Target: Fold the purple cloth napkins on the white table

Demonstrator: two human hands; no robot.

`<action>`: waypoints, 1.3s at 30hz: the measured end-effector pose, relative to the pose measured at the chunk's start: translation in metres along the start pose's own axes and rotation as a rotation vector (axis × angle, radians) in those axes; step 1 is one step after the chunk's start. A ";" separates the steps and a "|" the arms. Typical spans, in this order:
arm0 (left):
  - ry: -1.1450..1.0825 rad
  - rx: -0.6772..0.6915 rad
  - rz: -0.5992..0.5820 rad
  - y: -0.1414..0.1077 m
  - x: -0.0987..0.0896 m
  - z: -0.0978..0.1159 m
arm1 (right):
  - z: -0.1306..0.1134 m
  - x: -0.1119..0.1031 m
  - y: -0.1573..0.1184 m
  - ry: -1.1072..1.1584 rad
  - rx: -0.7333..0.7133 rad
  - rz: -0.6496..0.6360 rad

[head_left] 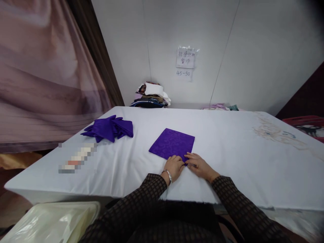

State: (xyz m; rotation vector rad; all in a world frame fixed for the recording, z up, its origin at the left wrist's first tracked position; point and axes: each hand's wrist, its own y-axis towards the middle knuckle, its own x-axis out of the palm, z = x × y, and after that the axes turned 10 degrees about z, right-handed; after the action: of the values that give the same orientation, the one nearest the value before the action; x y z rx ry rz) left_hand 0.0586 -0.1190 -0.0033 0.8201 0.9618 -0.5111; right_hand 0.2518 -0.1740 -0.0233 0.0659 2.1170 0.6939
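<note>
A purple patterned cloth napkin [174, 143], folded into a square, lies turned on the white tablecloth with one corner toward me. At that near corner both hands meet, fingertips almost touching. My left hand [174, 166], with a silver bracelet at the wrist, has its fingers closed on the corner's left side. From the right, my right hand [199, 166] pinches the same corner with thumb and fingers. The very tip of the corner is mostly hidden by the fingers. Farther left sits a loose heap of folded purple napkins [110, 128].
A blurred-out pale object [78, 158] lies on the table's left. Behind the table stand a stack of folded clothes [150, 94] and lilac fabric [215, 106]. Tangled beige strings [275, 131] lie right. A pale plastic-covered container [58, 221] is below left; a curtain [50, 67] hangs left.
</note>
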 end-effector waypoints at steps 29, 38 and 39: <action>-0.083 -0.103 0.185 0.000 -0.036 -0.102 | -0.049 -0.013 0.022 0.180 0.056 -0.134; -0.237 -0.387 0.209 -0.001 -0.041 -0.099 | -0.008 -0.014 0.130 0.430 0.471 -0.107; -0.264 -0.429 0.214 -0.002 -0.042 -0.099 | -0.002 -0.011 0.142 0.390 0.502 -0.111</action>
State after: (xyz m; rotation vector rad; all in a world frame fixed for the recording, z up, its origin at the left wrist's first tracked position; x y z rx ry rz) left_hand -0.0135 -0.0400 0.0010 0.4462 0.6940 -0.2072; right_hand 0.2286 -0.0585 0.0564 0.0910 2.6053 0.0965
